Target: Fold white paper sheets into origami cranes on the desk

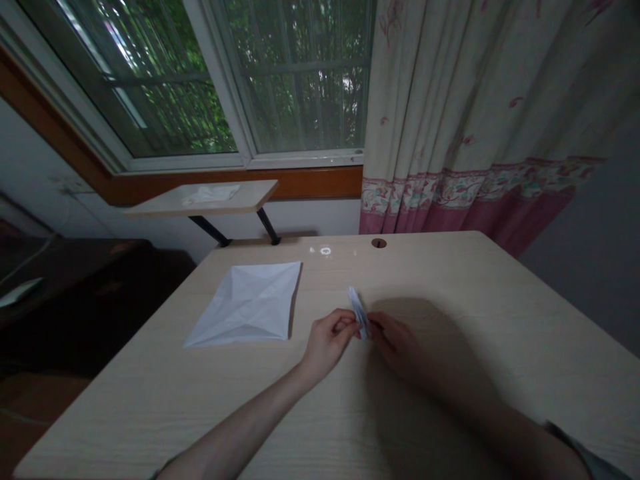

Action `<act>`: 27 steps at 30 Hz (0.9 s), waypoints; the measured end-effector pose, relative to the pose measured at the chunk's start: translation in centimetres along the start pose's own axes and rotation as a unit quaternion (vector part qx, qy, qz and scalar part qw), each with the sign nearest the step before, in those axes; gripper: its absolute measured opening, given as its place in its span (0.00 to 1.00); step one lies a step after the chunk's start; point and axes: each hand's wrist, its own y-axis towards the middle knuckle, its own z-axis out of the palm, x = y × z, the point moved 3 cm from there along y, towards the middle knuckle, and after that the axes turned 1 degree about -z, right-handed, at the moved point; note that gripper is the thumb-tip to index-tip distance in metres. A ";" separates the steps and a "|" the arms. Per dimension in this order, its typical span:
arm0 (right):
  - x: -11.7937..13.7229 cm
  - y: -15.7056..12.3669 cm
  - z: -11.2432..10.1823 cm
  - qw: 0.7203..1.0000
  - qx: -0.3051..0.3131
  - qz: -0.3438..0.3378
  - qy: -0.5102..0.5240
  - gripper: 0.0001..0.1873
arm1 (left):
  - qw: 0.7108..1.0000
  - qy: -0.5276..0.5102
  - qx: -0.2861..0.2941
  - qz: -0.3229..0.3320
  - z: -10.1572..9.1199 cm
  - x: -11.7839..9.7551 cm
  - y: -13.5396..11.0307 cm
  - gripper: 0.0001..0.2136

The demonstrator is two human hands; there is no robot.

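Observation:
Between my two hands is a small, narrow piece of folded white paper (357, 305), held up on its edge above the desk. My left hand (327, 337) pinches its lower left side between thumb and fingers. From the other side, my right hand (395, 340) is closed on its lower right edge; some of those fingers are in shadow. To the left of my hands a square white sheet of paper (250, 303) lies on the desk, creased along its diagonals, with its edges slightly raised.
The pale wooden desk (320, 413) spreads under my arms, with a round cable hole (379, 244) at its back edge. A raised shelf (250, 197) at the back left carries crumpled white paper (215, 193). Behind are a window and a patterned curtain (430, 133).

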 end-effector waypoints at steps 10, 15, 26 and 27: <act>-0.4 0.8 0.3 0.989 0.041 0.069 0.124 0.09 | 0.999 -0.042 0.006 -0.032 -0.1 -0.1 0.4 0.13; -0.8 0.8 -0.1 0.983 0.026 0.063 0.170 0.08 | 0.999 -0.042 0.005 -0.027 -0.2 0.1 0.4 0.12; -1.0 1.0 -0.1 0.982 -0.005 0.073 0.175 0.10 | 0.997 0.007 0.014 0.073 -0.6 -1.1 0.6 0.08; -0.8 1.0 -0.2 0.983 -0.006 0.072 0.169 0.09 | 0.998 0.004 0.025 0.058 -0.5 -0.9 0.6 0.09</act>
